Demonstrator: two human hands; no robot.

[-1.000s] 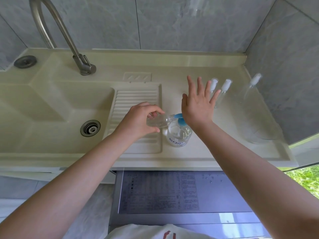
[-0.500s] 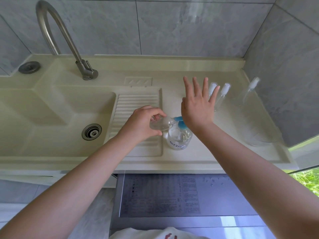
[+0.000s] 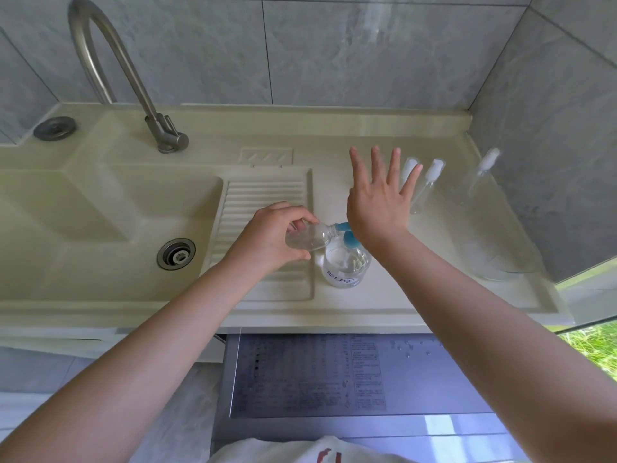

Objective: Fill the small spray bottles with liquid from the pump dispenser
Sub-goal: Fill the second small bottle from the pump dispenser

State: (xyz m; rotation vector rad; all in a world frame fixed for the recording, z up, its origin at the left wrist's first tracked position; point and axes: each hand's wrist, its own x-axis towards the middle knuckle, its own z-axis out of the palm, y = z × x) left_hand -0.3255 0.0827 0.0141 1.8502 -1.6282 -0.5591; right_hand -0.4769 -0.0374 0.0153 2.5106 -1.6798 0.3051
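A clear pump dispenser [image 3: 345, 267] with a blue pump head [image 3: 350, 240] stands on the counter right of the ribbed drainboard. My left hand [image 3: 277, 237] grips a small clear spray bottle [image 3: 309, 238], tilted on its side, its open neck at the blue nozzle. My right hand [image 3: 379, 205] has its fingers spread and straight, and the heel of the palm presses on the pump head. Two small spray bottles with white caps [image 3: 430, 182] stand behind my right hand. A third one [image 3: 484, 172] stands by the right wall.
The cream sink basin [image 3: 100, 235] with a steel drain [image 3: 176, 253] lies to the left, and a curved steel tap [image 3: 133, 88] rises behind it. A large clear container [image 3: 497, 242] sits at the right. A grey appliance top [image 3: 350, 379] lies below the counter edge.
Both hands keep their hold at the dispenser. The view has shifted slightly; my right hand stays spread on the pump head.
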